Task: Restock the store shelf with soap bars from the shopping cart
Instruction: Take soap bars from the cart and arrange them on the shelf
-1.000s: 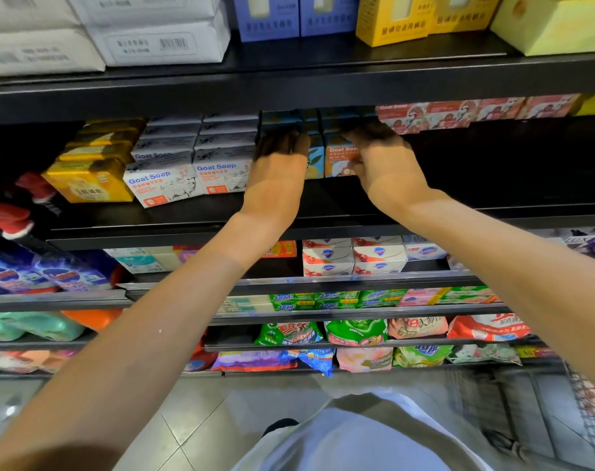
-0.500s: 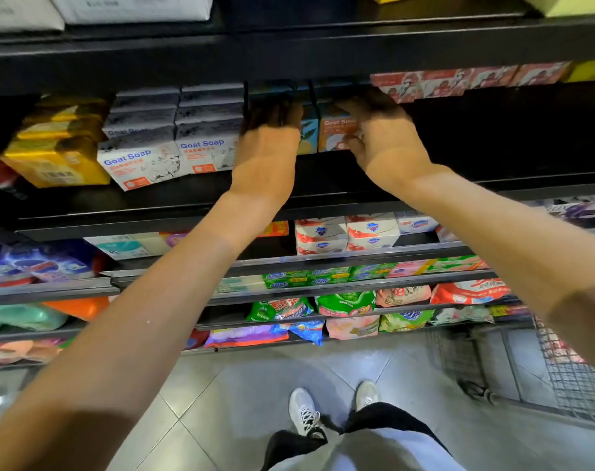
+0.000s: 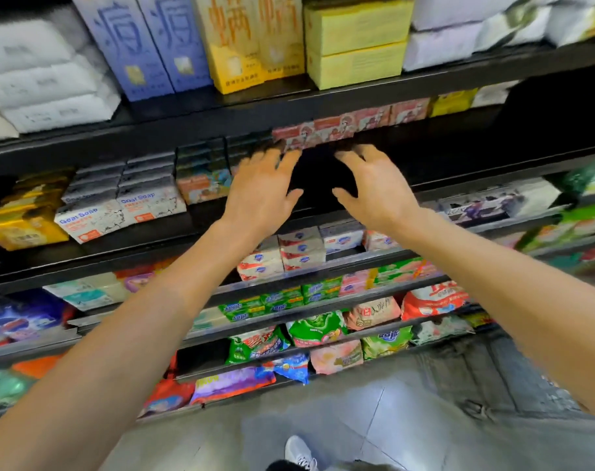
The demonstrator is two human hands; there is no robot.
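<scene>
Two hands are out in front of me in the head view, both bare and holding nothing. My left hand (image 3: 260,192) has its fingers spread wide and fairly straight, fingertips reaching toward the dark gap on the middle shelf (image 3: 459,185). My right hand (image 3: 374,188) mirrors it just across that gap, fingers loosely spread and a little bent, thumb pointing inward. The two hands are near each other but apart.

Soap bars sit on this same black shelf. Left of my left hand stand the blue and orange soap boxes (image 3: 202,175), stacked several high, and beside them the white Goat Soap boxes (image 3: 119,205), then yellow boxes (image 3: 26,215) at the far left. Above my fingertips a row of pink soap boxes (image 3: 350,125) runs along the back, close under the shelf board above.

That upper shelf carries tall blue cartons (image 3: 140,42), orange and yellow cartons (image 3: 252,39), pale yellow boxes (image 3: 355,42) and white wrapped packs (image 3: 48,76). Below my forearms come white and red soap packs (image 3: 301,249), green packs (image 3: 282,300) and soft bags of powder (image 3: 318,329) on sloping racks.

Grey floor tiles (image 3: 374,419) lie at the bottom, with my white shoe (image 3: 298,452) at the lower edge. The picture is blurred, so the wire shape at lower right cannot be told for certain.
</scene>
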